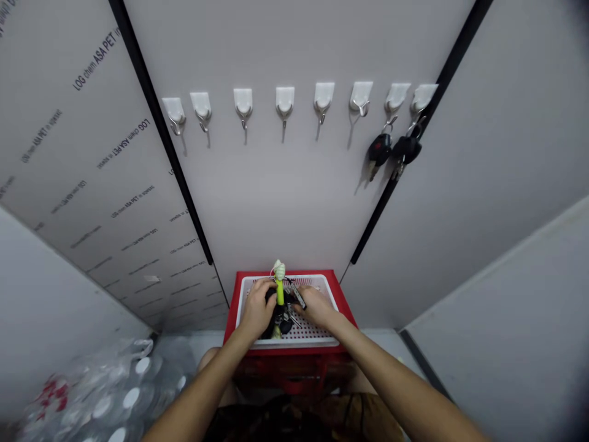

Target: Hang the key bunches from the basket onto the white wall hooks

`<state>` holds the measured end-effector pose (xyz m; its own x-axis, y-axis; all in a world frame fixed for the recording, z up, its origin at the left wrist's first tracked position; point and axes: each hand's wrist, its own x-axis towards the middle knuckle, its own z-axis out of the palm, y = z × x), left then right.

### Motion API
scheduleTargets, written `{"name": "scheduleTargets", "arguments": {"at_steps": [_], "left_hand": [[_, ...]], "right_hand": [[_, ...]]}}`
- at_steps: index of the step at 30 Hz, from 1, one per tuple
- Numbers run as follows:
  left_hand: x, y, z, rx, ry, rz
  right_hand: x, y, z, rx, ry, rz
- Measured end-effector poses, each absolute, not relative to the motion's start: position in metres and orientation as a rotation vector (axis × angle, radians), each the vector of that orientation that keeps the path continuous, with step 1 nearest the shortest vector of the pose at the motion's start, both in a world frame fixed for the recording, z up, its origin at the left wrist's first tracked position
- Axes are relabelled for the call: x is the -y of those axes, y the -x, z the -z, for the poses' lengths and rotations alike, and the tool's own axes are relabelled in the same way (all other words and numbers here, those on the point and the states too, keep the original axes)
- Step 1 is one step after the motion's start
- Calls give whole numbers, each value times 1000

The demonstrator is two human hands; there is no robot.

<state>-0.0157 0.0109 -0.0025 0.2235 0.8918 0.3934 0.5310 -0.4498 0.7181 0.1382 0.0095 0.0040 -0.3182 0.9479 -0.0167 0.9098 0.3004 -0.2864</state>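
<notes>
A white perforated basket (313, 334) sits on a red stool (346, 307) against the wall. Inside it lies a tangle of dark keys and key fobs (284, 319). My left hand (256, 310) is curled over the left of the pile, beside a yellow-green stick-shaped keychain (280, 290) with a pale top that stands upright. My right hand (315, 305) is closed on a key (297, 293) with a silver blade, lifted a little from the pile. Above, a row of white adhesive hooks (284, 100) runs across the wall; two black key fobs (393, 150) hang from the two rightmost.
Shrink-wrapped bottles with white caps (110, 399) lie on the floor at lower left. Grey panels with black seams enclose both sides. My knees are below the stool.
</notes>
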Motion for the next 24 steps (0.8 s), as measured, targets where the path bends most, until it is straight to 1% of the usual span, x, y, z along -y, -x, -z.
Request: {"name": "scheduleTargets", "arguments": {"at_steps": [6, 12, 16, 24], "left_hand": [[-10, 15, 0, -1319, -2067, -1081], [-12, 16, 0, -1328, -2078, -1082], [-13, 17, 3, -1329, -2068, -1101], [-14, 17, 2, -1416, -2002, -1100]], "right_hand": [[-10, -136, -2, 2358, 1747, -385], [-13, -145, -12, 2352, 1708, -367], [-11, -150, -18, 2304, 1670, -410], [-2, -162, -47, 2089, 1597, -443]]}}
